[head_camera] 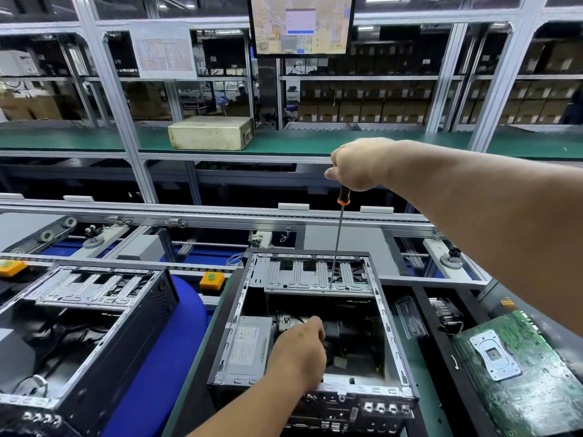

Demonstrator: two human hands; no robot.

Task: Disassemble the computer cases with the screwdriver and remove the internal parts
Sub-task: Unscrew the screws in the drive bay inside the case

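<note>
An open black computer case point(383, 313) lies in front of me, with a grey power supply point(249, 348) inside at its left. My right hand point(359, 164) grips the black-and-orange handle of a long screwdriver point(337, 244). It stands nearly upright, its tip on the silver drive bracket point(303, 279) at the case's far end. My left hand point(299, 351) reaches down into the case beside the power supply; its fingers are hidden among dark parts, so what they hold cannot be told.
A second open case point(88, 326) lies at the left. A removed green motherboard point(520, 370) lies at the right, with a clear plastic piece point(410, 316) near it. Behind runs a conveyor rail point(220, 212), orange buttons point(212, 280), a beige box point(211, 133) on a shelf and a monitor point(301, 23).
</note>
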